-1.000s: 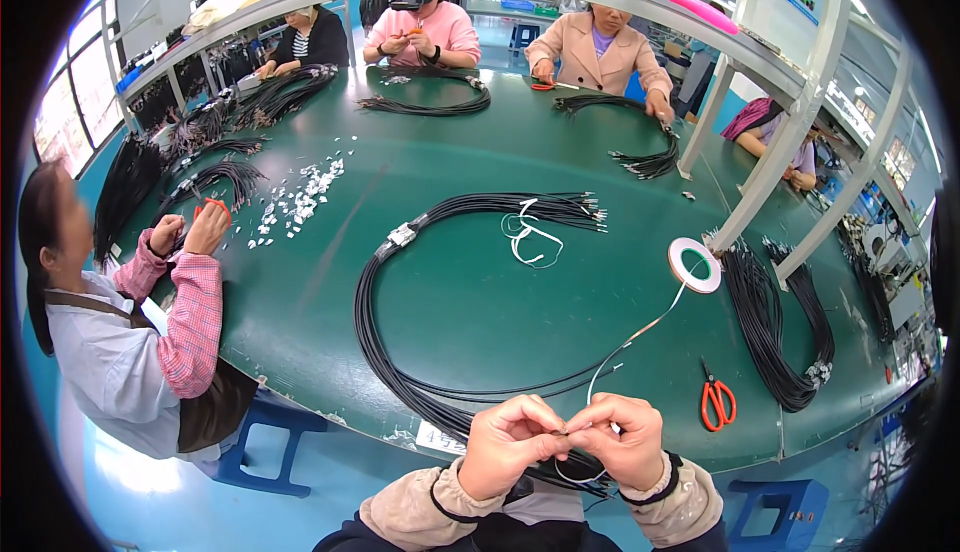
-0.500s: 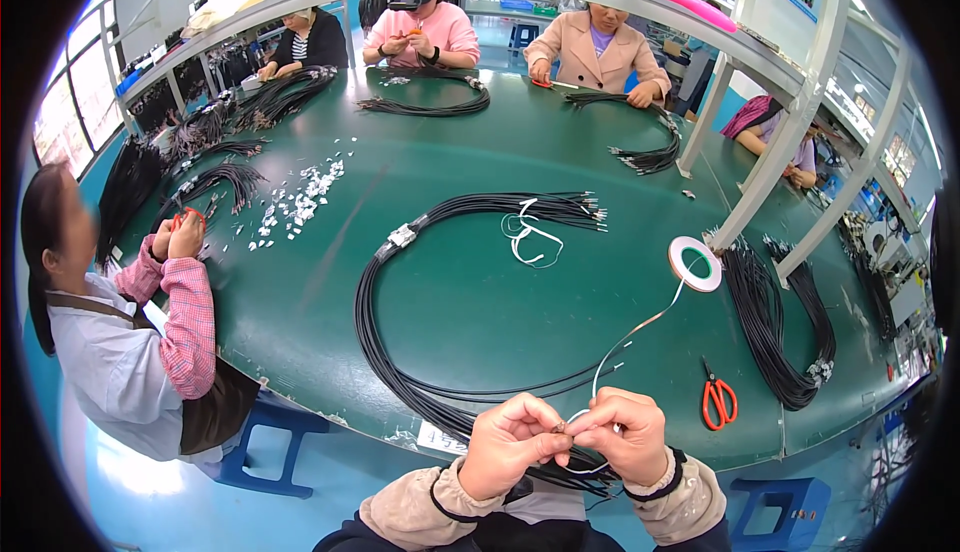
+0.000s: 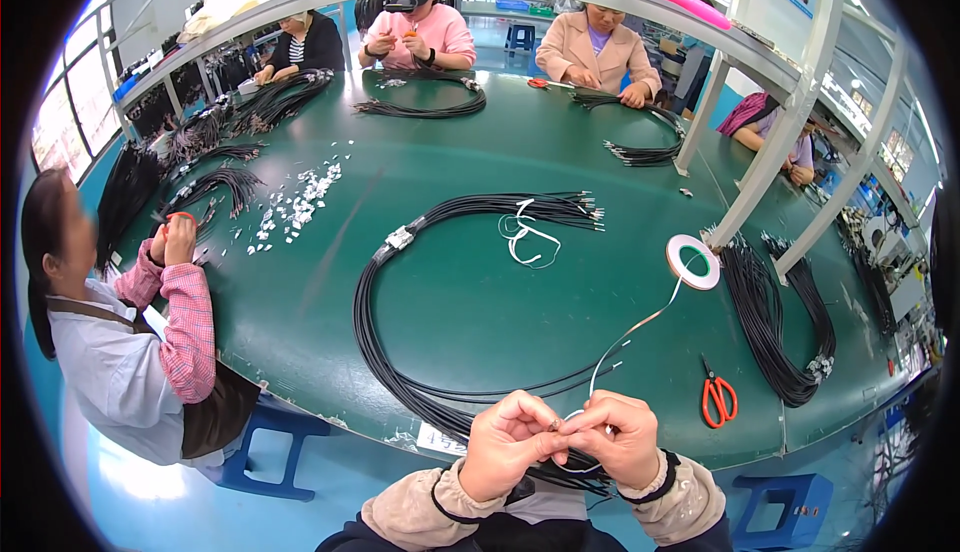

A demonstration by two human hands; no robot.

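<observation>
My left hand point(image 3: 508, 446) and my right hand point(image 3: 618, 437) meet at the near edge of the green table point(image 3: 450, 162), fingertips pinched together on a thin white strip of tape. The strip point(image 3: 640, 324) runs up and right to a white tape roll point(image 3: 693, 261) lying flat on the table. A long bundle of black cables point(image 3: 372, 282) loops from under my hands up to bare wire ends point(image 3: 580, 210). A small coil of white wire point(image 3: 525, 236) lies inside the loop.
Orange-handled scissors point(image 3: 716, 399) lie right of my hands. More black cable bundles point(image 3: 775, 322) lie at the right. A person in a pink checked sleeve point(image 3: 185, 317) sits at left; other people work at the far side. Small white pieces point(image 3: 295, 202) are scattered at left. Metal frame posts point(image 3: 775, 147) stand at right.
My hands have stayed together at the table edge, shifting only slightly. The person at left has raised both hands a little.
</observation>
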